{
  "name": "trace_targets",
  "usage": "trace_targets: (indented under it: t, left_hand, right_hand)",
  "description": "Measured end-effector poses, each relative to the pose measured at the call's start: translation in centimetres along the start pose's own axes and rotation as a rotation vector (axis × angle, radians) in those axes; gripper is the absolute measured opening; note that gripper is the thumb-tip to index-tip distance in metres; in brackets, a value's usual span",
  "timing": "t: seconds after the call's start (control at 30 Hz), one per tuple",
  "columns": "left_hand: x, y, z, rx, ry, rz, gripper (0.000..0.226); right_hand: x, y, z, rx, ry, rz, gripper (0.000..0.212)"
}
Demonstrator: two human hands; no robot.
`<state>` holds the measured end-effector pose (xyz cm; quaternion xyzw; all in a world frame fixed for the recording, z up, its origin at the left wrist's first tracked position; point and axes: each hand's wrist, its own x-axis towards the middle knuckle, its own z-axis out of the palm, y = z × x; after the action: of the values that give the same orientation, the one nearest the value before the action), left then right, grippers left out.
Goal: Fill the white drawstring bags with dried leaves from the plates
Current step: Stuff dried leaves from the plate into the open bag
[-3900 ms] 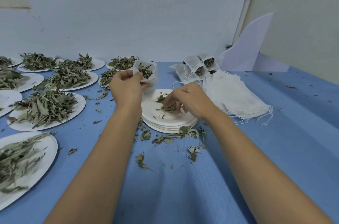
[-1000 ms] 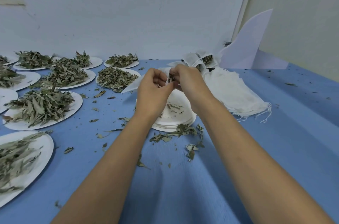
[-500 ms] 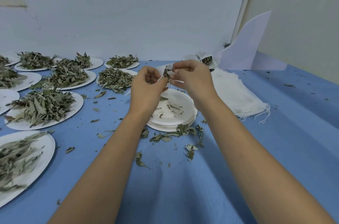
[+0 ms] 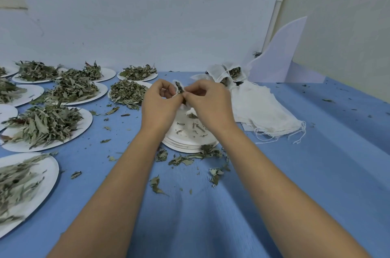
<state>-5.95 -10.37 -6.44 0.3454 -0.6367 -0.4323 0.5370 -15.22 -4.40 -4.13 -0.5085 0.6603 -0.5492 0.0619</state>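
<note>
Pinching now with both left hand (image 4: pixel 160 105) and right hand (image 4: pixel 207 103) at the mouth of the leaf-stuffed white drawstring bag (image 4: pixel 179 88), raised just above the plate stack (image 4: pixel 190 142) mid-counter; no more scooping from the top plate with the right. Probably done filling and drawing the cord shut, then off to the filled bags (image 4: pixel 229 74) near the counter (image 4: pixel 316 173) far edge.
</note>
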Motion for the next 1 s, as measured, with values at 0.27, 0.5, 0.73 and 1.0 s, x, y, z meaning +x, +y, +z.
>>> trace_targets:
  t: [0.27, 0.5, 0.73, 1.0]
  left_hand:
    - [0.3, -0.5, -0.4, 0.112, 0.266, -0.096, 0.030]
    - [0.3, 0.2, 0.2, -0.042, 0.054, -0.098, 0.029]
    - [0.2, -0.1, -0.5, -0.132, -0.002, -0.180, 0.027]
    - [-0.1, -0.1, 0.2, -0.001, 0.023, -0.079, 0.019]
  right_hand:
    - [-0.5, -0.4, 0.9, 0.035, -0.067, 0.019, 0.005]
    - [0.0, 0.9, -0.1, 0.063, 0.123, 0.038, 0.005]
    - [0.1, 1.7, -0.2, 0.241, -0.011, 0.045, 0.013]
    - [-0.1, 1.5, 0.5, 0.150, 0.008, -0.030, 0.013]
